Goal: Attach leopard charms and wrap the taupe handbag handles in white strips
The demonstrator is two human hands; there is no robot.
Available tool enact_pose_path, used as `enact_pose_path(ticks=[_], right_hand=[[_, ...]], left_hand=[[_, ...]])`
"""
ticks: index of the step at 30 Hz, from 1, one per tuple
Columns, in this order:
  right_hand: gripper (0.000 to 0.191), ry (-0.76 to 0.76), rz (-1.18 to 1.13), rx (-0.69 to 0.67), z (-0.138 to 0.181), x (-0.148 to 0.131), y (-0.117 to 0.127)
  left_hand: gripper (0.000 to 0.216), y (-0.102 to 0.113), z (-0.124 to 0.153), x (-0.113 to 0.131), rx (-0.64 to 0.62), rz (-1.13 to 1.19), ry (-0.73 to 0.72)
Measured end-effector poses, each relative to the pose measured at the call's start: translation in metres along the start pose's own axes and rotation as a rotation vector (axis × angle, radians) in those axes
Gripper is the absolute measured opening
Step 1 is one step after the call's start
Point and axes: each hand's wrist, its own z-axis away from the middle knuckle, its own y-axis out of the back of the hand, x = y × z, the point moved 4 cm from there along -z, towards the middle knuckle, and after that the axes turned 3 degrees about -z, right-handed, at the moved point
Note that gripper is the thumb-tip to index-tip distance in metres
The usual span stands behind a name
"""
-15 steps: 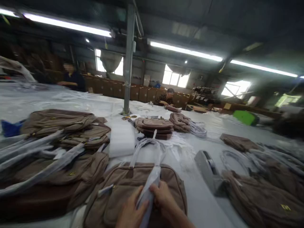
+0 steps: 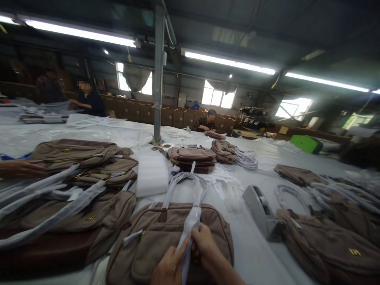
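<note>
A brown fabric bag (image 2: 154,237) lies flat in front of me on the white-covered table (image 2: 237,206). Its handle (image 2: 190,221) is wrapped in white plastic film and loops back over the bag towards me. My left hand (image 2: 170,267) and my right hand (image 2: 204,247) both pinch the wrapped handle from either side, low in the view.
Stacks of similar brown bags (image 2: 80,166) lie to the left, at centre back (image 2: 191,158) and on the right (image 2: 329,241). A grey tape dispenser (image 2: 261,211) stands right of my bag, a white foam block (image 2: 152,174) behind it. A steel post (image 2: 158,75) rises mid-table. Two people work at the back.
My hands have shifted slightly along the wrapped handle, the left thumb now higher on it. An arm has come into view at the far left edge over the bags.
</note>
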Motion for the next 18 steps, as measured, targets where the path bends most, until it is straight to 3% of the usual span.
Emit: enact_pose_path(ticks=[10, 15, 18], right_hand=[[0.036, -0.102, -0.343, -0.164, 0.013, -0.006, -0.003], [0.05, 0.018, -0.098, -0.043, 0.009, -0.002, -0.001], [0.049, -0.005, -0.092, -0.062, 0.006, -0.004, 0.0]], left_hand=[[0.066, 0.012, -0.007, 0.012, -0.19, -0.364, 0.1], [0.071, 0.0, 0.002, 0.017, -0.328, -0.518, 0.134], [0.065, 0.004, 0.007, 0.017, -0.316, -0.3, 0.108]])
